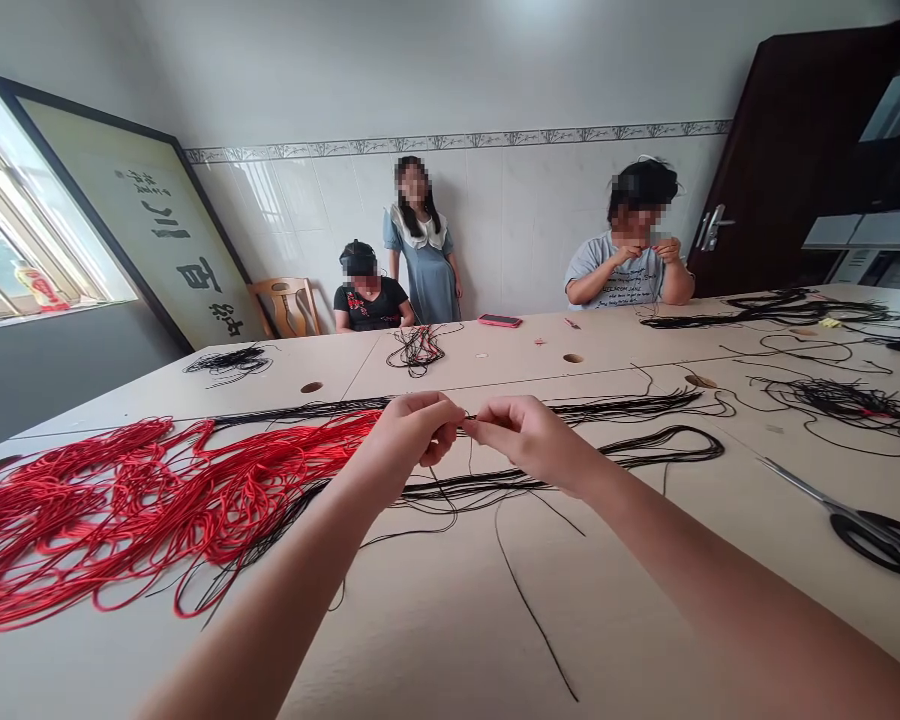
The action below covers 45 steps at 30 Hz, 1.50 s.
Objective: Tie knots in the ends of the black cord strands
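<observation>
Both hands meet in front of me, just above the table (435, 640), with their fingertips almost touching. My left hand (420, 425) pinches a thin black cord, its fingers curled in. My right hand (521, 435) is closed in a pinch on the same cord, thumb against forefinger. The short piece between the fingertips is too small to make out clearly. Loose black cord ends hang below the hands. Beneath and beyond them lie long bundles of black cord (667, 445). A large heap of red cord (232, 490) spreads to the left of my left hand.
Black-handled scissors (862, 525) lie at the right. More black cord tangles (229, 360) rest at the far left and on the right (840, 400). A red-edged phone (499, 320) lies near the far edge. Beyond the table are two seated people and one standing person (426, 270).
</observation>
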Each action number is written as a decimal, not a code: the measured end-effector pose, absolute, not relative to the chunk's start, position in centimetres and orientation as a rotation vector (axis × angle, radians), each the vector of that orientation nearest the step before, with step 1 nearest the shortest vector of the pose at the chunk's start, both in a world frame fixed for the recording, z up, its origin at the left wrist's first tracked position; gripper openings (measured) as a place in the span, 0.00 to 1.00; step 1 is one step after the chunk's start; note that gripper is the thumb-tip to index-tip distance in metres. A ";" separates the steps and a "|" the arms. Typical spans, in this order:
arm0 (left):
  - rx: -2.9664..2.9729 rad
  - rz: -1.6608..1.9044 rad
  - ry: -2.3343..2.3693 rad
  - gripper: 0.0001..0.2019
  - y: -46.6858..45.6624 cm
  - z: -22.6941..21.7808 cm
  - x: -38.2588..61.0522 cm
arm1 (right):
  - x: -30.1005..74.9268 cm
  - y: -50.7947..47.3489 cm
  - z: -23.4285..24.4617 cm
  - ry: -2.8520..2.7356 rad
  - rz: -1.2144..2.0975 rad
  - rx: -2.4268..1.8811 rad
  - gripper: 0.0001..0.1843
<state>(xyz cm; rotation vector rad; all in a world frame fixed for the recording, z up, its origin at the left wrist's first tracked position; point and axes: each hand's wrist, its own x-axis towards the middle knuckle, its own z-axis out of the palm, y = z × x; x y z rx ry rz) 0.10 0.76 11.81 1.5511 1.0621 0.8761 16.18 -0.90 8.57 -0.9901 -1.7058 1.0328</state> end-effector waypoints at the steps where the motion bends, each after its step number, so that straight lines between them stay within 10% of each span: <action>1: 1.544 0.865 1.061 0.10 0.7 11.9 0.1 | 16.2 -0.9 8.6 -1.701 0.974 -0.968 0.21; 36: 1.577 0.894 1.086 0.07 0.8 13.5 -1.1 | 18.8 0.2 8.8 -1.920 -0.022 -1.072 0.06; 45: 1.690 0.908 1.224 0.12 0.9 13.5 -1.2 | 19.2 -0.8 9.9 -1.822 0.601 -0.983 0.09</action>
